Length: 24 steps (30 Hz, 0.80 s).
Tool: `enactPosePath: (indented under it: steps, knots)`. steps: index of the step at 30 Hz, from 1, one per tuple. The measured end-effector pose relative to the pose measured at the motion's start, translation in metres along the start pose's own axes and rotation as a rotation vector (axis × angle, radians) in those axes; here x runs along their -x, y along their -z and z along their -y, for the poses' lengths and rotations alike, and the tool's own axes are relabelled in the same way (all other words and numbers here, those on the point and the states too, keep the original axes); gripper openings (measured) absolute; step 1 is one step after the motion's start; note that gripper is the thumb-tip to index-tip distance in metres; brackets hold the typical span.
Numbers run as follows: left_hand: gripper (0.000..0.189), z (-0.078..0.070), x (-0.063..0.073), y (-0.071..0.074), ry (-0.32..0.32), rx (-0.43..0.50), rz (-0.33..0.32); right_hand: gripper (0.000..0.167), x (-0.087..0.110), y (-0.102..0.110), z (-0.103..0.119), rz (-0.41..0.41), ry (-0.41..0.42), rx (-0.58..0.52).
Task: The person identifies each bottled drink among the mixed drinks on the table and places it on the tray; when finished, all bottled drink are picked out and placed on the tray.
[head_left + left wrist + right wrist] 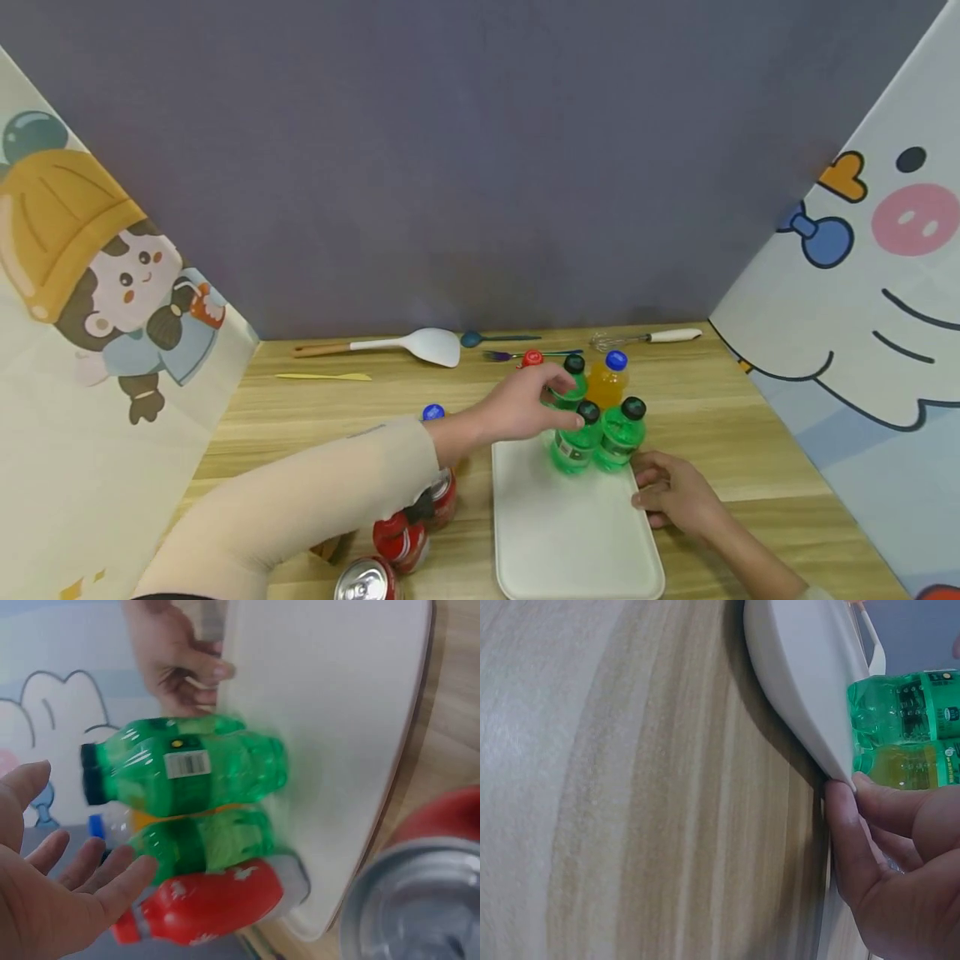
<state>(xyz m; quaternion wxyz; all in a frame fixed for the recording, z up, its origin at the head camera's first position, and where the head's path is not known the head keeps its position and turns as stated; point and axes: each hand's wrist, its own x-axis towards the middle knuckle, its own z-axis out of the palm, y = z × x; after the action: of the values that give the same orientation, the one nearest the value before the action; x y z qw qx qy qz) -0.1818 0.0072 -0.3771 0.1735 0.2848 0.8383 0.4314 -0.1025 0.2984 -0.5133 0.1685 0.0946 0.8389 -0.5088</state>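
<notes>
A white tray (577, 533) lies on the wooden table, with bottles standing together at its far end. Three are green bottles (621, 437) with black caps; behind them is an orange drink bottle (606, 385) with a blue cap. A red bottle (217, 900) stands at the tray's far left corner, mostly hidden by my arm in the head view. My left hand (528, 406) hovers over the green bottles' caps, its fingers spread and apart from them in the left wrist view. With thumb and fingers, my right hand (900, 847) pinches the tray's right rim.
Left of the tray stand several red cans (367, 579) and a blue-capped bottle (433, 412), partly under my left arm. Along the back lie a white spatula (431, 346), a dark blue spoon (472, 338), a fork (498, 356), a whisk (671, 336) and a yellow knife (322, 377).
</notes>
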Motion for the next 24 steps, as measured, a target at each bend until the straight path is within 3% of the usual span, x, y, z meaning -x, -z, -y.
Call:
enactPosePath:
  steps: [7, 13, 20, 24]
  knots:
    - [0.044, -0.006, 0.014, 0.027, -0.029, 0.063, -0.017, 0.066, -0.001, 0.001, -0.004, 0.001, 0.005, 0.002]
    - [0.042, -0.008, 0.029, 0.050, -0.030, 0.030, -0.025, 0.066, 0.000, 0.001, -0.003, 0.021, 0.021, -0.018]
    - [0.047, 0.011, 0.051, 0.071, -0.031, -0.101, -0.083, 0.065, 0.000, 0.001, -0.002, 0.019, 0.011, -0.024]
    - [0.048, 0.025, 0.065, 0.083, -0.030, -0.125, -0.115, 0.066, 0.000, 0.002, -0.002, 0.018, 0.013, -0.029]
